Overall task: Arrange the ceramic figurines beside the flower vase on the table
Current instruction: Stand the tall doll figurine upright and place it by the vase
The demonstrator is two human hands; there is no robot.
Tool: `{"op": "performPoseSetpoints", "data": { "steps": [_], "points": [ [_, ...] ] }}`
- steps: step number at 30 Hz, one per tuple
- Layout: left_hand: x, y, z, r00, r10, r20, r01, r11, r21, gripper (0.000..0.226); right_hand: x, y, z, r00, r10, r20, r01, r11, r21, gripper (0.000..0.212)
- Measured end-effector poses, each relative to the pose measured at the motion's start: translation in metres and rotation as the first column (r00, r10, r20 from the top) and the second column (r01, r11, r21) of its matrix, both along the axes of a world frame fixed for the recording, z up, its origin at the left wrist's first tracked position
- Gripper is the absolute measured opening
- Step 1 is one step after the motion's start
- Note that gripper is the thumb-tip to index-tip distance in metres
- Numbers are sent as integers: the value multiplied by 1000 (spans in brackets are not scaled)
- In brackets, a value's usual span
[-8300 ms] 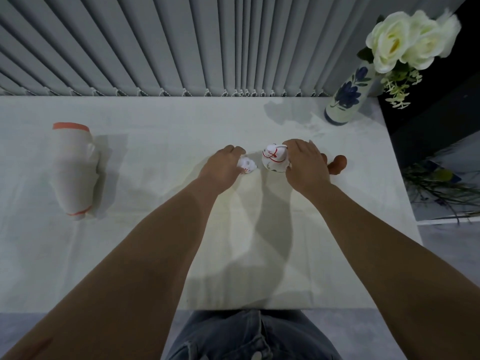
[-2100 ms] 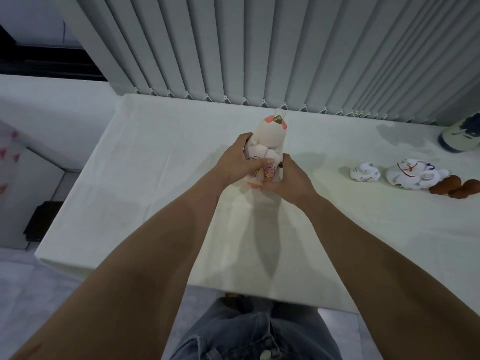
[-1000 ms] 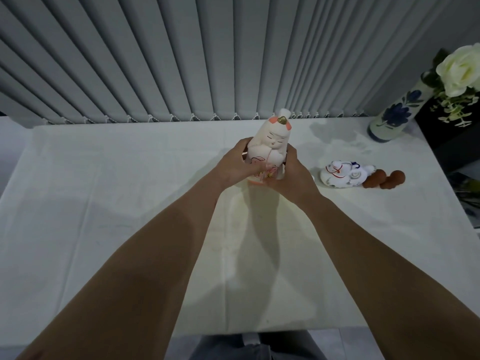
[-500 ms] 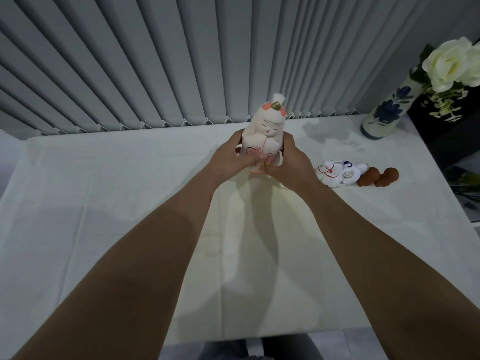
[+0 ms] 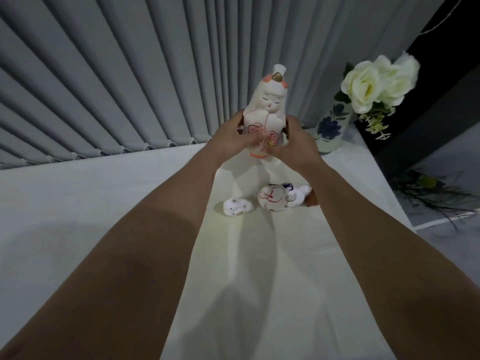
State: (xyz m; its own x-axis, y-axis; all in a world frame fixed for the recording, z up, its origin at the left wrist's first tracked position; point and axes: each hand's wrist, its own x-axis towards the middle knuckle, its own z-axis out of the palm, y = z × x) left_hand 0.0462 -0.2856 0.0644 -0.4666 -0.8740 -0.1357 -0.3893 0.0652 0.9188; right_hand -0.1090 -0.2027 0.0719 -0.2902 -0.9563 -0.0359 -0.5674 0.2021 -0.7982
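Note:
A tall white ceramic doll (image 5: 267,102) with pink flowers and an orange base hangs upright above the table, held from both sides. My left hand (image 5: 231,137) grips its left flank and my right hand (image 5: 296,144) its right flank. Below it on the white table (image 5: 78,203) lie a small white figurine (image 5: 237,207) and a bigger white cat figurine (image 5: 279,200) with red lines. A brown figurine (image 5: 310,200) peeks out behind my right forearm. The blue-flowered vase (image 5: 331,131) with white roses (image 5: 374,83) stands at the table's far right corner.
Grey vertical blinds (image 5: 130,74) close off the far side of the table. The table's right edge drops to a dark gap, where green stems (image 5: 431,190) lie on a lower surface.
Both hands have lifted the doll higher and carried it right, so it now hangs over the small figurines near the vase. The small white figurine shows again between my arms.

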Motion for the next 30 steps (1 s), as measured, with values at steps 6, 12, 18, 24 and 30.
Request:
{"op": "performPoseSetpoints", "data": {
  "steps": [6,12,18,24,30],
  "points": [
    [-50,-29,-20,999,-17,33,17,999,29,71,-48,-27,-22,995,-49,-92,49,999,-8,71],
    [-76,-36,-34,999,-19,30,17,997,77,64,-72,-41,-54,986,-88,-142,92,996,17,71],
    [-88,-37,-43,997,-36,66,32,998,54,73,-81,-39,-66,990,-111,-84,113,994,12,79],
    [-98,-39,-37,989,42,141,-30,995,-92,65,-86,-50,-64,990,-136,-35,138,988,65,70],
    [-102,-35,-36,975,106,198,-72,982,-172,64,-83,-44,-61,987,-120,-104,122,993,7,66]
  ]
}}
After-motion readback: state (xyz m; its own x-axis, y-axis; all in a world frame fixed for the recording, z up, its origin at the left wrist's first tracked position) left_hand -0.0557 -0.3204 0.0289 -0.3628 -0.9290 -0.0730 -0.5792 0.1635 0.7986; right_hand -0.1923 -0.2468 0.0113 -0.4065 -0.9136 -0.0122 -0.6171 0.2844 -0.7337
